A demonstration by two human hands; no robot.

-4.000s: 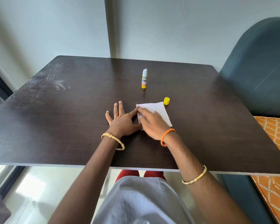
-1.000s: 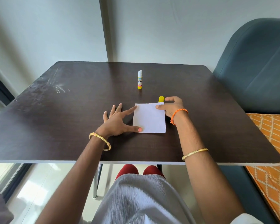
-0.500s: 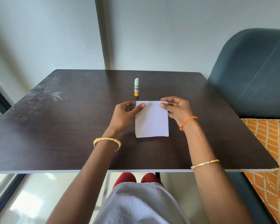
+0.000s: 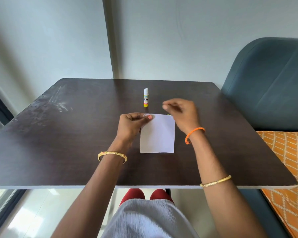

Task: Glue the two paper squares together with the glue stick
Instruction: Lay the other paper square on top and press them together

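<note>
Paper squares (image 4: 157, 134) lay stacked flat on the dark worktop (image 4: 58, 143), edges roughly aligned, a thin sliver of the lower sheet showing along the left and near edges. Left hand (image 4: 131, 125) pinched the far-left corner of the stack, thumb on top, fingers (image 4: 136, 116) curled round the corner. Right hand (image 4: 182, 114) hovered above the far-right corner, blurred; its fingers looked loosely curled with thumb near forefinger, but whether they held anything could not be told. A speck of yellow showed at the paper's far-right edge under that hand, too hidden to identify. Glue stick (image 4: 146, 97) stood upright and uncapped on the worktop, just beyond the paper, clear of both hands. Teal chair (image 4: 268, 83) stood to the right of the worktop, orange patterned cushion (image 4: 289, 160) beside it.
</note>
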